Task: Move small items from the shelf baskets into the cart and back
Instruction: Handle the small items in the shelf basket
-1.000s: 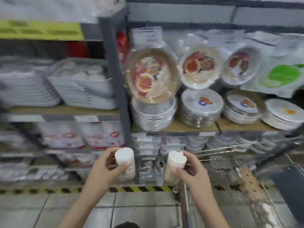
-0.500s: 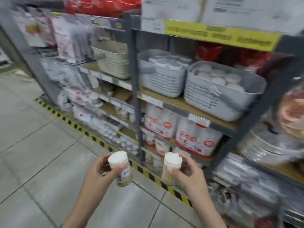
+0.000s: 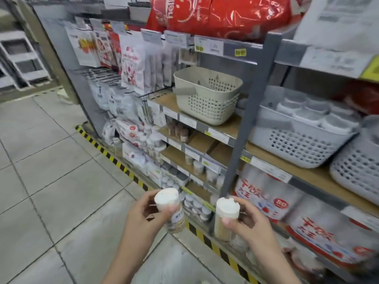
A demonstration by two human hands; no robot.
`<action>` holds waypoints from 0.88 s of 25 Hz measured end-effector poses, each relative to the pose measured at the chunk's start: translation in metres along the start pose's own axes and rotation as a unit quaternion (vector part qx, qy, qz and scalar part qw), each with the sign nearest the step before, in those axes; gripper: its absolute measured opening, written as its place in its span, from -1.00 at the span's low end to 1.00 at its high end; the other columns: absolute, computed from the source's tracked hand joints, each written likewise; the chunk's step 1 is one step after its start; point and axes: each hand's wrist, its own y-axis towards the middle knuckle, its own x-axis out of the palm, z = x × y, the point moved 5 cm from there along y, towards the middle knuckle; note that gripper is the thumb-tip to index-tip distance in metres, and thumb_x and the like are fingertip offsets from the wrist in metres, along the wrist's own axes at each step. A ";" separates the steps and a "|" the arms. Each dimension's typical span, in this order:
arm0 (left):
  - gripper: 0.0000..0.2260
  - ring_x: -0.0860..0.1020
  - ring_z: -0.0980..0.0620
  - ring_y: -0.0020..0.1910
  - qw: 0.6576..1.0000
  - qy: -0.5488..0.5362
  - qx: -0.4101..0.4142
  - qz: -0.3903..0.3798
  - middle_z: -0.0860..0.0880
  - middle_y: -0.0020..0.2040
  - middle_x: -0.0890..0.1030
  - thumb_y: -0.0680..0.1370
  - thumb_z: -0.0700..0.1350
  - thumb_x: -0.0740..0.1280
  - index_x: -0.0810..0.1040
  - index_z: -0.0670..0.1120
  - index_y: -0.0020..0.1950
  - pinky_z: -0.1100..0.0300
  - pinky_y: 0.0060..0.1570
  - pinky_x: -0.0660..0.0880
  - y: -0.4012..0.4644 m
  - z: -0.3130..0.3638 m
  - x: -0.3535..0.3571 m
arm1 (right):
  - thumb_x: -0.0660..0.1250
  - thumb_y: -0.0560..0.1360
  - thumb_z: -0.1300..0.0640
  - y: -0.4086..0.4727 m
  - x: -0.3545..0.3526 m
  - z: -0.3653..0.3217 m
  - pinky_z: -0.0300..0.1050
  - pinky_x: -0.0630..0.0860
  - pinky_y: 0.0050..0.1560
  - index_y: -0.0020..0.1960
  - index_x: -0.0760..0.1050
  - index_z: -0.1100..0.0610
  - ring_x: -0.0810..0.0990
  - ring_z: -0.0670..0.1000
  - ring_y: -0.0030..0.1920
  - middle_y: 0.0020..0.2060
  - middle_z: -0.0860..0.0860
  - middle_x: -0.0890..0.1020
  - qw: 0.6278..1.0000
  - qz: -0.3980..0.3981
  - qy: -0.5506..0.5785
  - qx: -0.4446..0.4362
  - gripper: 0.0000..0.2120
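Both hands busy, held apart at chest level over tiled floor. Left hand (image 3: 143,218) curled round white-capped jar (image 3: 171,210); right hand (image 3: 250,222) wrapped round second white-capped jar (image 3: 225,217). Both jars upright, mid-air, in no basket. Further off, on wooden shelf (image 3: 223,125): beige basket (image 3: 207,95) near shelf's left end, looks empty; grey basket (image 3: 303,130) right of upright post, holds white-lidded jars. Cart not in view. Judgement: return leg under way, two jars in transit, drop-in not yet done.
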 end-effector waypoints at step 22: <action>-0.80 0.61 0.17 -0.17 0.990 -0.024 0.029 -0.133 0.10 -0.10 0.67 0.34 0.00 0.50 0.62 0.13 -0.07 0.11 -0.13 0.49 0.413 0.081 -0.027 | 0.59 0.12 -0.01 0.302 0.099 -0.169 -0.33 0.52 -0.19 0.01 0.57 0.02 0.64 -0.16 -0.11 -0.09 -0.13 0.69 0.988 0.106 0.045 -0.098 -0.51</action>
